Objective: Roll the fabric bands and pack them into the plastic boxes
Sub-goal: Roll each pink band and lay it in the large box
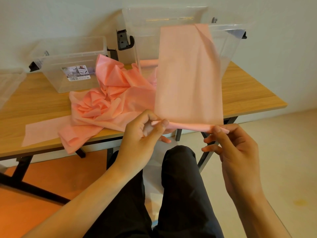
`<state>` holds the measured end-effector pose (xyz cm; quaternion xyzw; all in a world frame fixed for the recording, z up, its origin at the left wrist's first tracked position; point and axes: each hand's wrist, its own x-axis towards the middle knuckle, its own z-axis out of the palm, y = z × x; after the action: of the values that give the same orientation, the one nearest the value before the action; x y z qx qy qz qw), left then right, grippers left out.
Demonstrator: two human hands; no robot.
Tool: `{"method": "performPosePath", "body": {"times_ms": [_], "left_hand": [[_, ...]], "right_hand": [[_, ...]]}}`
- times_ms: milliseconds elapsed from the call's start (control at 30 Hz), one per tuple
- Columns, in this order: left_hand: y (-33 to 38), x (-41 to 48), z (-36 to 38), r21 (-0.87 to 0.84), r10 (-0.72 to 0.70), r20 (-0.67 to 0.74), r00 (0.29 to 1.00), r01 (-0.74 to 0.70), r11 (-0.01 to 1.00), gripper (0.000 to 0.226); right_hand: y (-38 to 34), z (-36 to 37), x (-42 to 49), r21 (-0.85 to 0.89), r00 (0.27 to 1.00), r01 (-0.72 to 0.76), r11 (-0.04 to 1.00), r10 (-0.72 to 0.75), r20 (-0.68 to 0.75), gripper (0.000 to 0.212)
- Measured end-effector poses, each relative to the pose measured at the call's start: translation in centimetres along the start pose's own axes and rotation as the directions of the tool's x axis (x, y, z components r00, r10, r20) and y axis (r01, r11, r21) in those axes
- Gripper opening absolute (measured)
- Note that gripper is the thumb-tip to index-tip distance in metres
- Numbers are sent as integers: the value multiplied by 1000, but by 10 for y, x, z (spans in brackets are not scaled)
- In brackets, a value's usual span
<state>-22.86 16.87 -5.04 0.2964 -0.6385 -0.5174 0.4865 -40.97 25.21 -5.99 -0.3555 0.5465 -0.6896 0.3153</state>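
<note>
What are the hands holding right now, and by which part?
One pink fabric band, by its rolled near edge: the left hand pinches the roll's left end, the right hand its right end.

The band [188,74] hides part of the tall box [145,35] behind it.

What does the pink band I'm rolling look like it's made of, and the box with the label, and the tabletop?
The pink band: thin matte fabric, possibly non-woven; it holds a sharp fold line. The labelled box: clear, glossy hard plastic; the table shows through its walls. The tabletop: wood-grain surface, smooth satin; veneer or laminate, cannot tell which.
</note>
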Motion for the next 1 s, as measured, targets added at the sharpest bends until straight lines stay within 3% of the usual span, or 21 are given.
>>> {"method": "performPosePath", "body": {"times_ms": [133,500,600,700,833,1000], "left_hand": [[1,-2,0,16,10,-32,999,-9,1000,14],[10,-2,-2,-58,16,-114,993,-22,998,25],[10,-2,-5,-64,30,-74,997,-35,997,19],[6,-3,-7,50,93,26,995,-94,994,5],[6,-2,-8,94,101,35,994,-104,990,11],[7,-1,-10,47,48,36,998,-50,998,15]], "right_hand": [[1,-1,1,48,999,11,999,-10,-32,10],[2,0,-5,27,997,47,999,-46,-55,22],[1,2,-4,13,996,52,999,-50,-75,25],[1,5,-1,5,997,36,999,-36,-72,30],[1,7,2,29,999,-9,1000,10,-45,35],[-1,6,6,56,999,28,998,-27,-27,17]]}}
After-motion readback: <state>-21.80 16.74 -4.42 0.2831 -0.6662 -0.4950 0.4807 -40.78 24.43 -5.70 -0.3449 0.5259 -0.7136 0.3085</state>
